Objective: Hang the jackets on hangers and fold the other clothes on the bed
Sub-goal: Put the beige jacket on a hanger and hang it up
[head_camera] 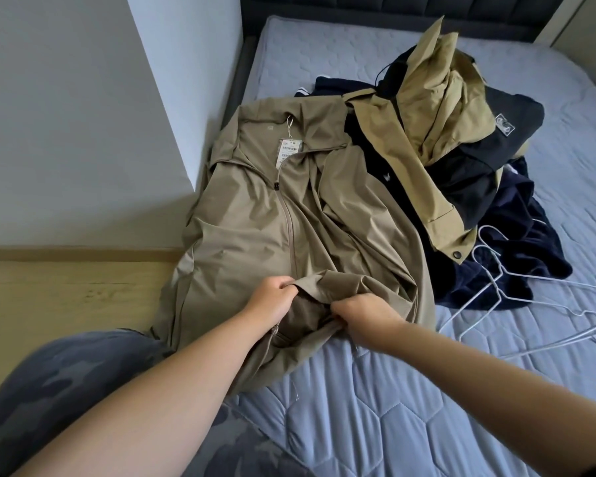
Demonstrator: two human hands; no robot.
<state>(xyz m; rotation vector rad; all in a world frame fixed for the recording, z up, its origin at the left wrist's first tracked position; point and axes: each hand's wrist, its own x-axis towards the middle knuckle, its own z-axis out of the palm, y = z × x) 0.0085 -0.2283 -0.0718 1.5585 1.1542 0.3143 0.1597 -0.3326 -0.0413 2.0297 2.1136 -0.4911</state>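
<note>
This is a bedroom in a home. A wide bed with a quilted blue-grey mattress cover (410, 407) fills most of the view, and a dark padded headboard (375, 5) runs along the bed's far end. A plain white wall (66, 115) rises just beside the bed's left edge, above a pale wooden floor (66, 297). On the bed lie everyday clothes: a khaki zip jacket (255, 218) with a shop tag at its collar, a heap of tan, black and navy garments (461, 149), and thin white wire hangers (530, 294) towards the bed's right side.
</note>
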